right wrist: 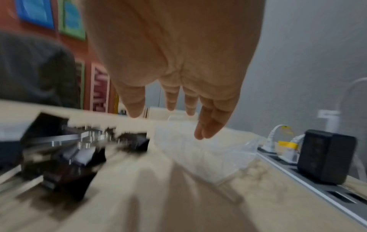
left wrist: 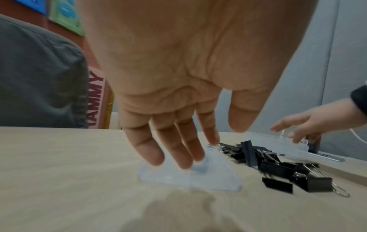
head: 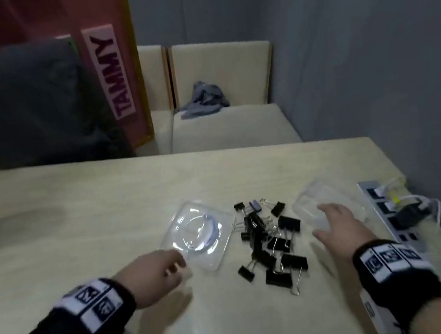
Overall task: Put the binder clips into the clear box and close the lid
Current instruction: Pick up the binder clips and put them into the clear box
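Pink sign (head: 113,72) on the red wall behind the table reads "TAMMY" in dark capitals, running vertically; wristband markings are patterns, not legible text.

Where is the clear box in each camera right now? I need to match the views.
Head: clear box right of centre, under the right hand.
Left wrist: far right, pale behind the clips.
Right wrist: centre, below the fingertips.
Shared landmark: binder clips, left of it.

lid (head: 199,239) left, binder clips (head: 270,243) between, clear box (head: 328,207) right
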A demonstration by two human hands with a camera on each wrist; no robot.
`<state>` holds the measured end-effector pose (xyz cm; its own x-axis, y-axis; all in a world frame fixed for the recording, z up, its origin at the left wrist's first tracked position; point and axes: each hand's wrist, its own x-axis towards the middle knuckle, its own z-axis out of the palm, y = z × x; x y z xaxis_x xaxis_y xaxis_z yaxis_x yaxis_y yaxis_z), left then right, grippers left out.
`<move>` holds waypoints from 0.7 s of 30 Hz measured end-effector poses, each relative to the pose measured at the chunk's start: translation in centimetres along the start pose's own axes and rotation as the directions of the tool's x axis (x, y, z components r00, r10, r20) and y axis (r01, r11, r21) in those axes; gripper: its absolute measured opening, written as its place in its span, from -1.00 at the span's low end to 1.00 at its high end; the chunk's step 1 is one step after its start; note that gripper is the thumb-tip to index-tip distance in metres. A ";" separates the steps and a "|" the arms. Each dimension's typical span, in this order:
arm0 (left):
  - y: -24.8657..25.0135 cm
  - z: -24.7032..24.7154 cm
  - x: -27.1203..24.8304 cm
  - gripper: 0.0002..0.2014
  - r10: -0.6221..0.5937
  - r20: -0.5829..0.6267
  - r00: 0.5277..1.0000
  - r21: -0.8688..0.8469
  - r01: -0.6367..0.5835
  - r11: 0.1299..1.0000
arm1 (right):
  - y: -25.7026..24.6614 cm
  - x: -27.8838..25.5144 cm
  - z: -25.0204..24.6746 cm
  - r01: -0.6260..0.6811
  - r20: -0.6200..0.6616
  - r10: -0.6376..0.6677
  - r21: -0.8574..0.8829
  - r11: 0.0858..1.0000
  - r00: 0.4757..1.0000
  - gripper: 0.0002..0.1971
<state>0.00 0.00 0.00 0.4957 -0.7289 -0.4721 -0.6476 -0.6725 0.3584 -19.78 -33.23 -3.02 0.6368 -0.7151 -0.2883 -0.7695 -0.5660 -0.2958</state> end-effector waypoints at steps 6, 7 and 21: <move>2.1 1.7 3.3 -0.63 0.089 -0.031 0.996 0.055 -0.088 0.995 | -2.4 -0.5 2.0 -0.059 0.077 0.064 -0.068 0.996 0.995 -0.36; 2.4 2.2 3.5 -0.62 0.100 -0.024 0.995 0.082 -0.097 0.992 | -2.4 -1.0 2.1 -0.048 0.073 0.050 -0.028 0.998 0.996 -0.40; 6.4 6.2 6.6 -0.50 0.320 0.135 0.938 0.413 -0.347 0.842 | -4.6 -6.0 3.2 0.310 -0.023 -0.314 -0.098 0.946 0.949 -0.70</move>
<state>-4.47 -8.34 -5.82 0.1795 -0.8815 -0.4368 -0.9562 -0.2607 0.1332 -19.88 -25.01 -2.88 0.8447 -0.5108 -0.1601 -0.5351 -0.7973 -0.2794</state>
